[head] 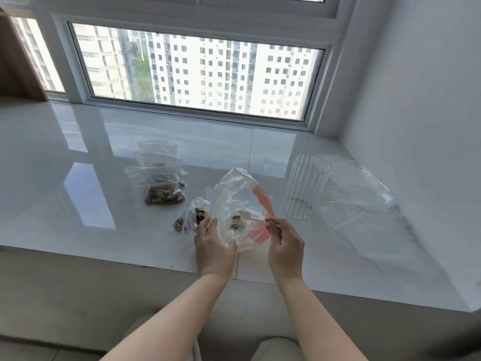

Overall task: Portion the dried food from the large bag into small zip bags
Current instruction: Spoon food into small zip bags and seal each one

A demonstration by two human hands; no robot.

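Beside the large bag (pixel 239 201) — ribbed glass (pixel 304 187), filled bags (pixel 161 186).

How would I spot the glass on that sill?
Start at the window and drop to the white sill below it. The glass stands upright right of the bags, the only rigid, ribbed thing among soft plastic.

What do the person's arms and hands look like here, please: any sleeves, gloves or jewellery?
Both forearms are bare up to the frame's edge, with no sleeves showing. The left hand and the right hand wear no gloves, and no rings, watch or bracelets are visible. Nails are too small to judge.
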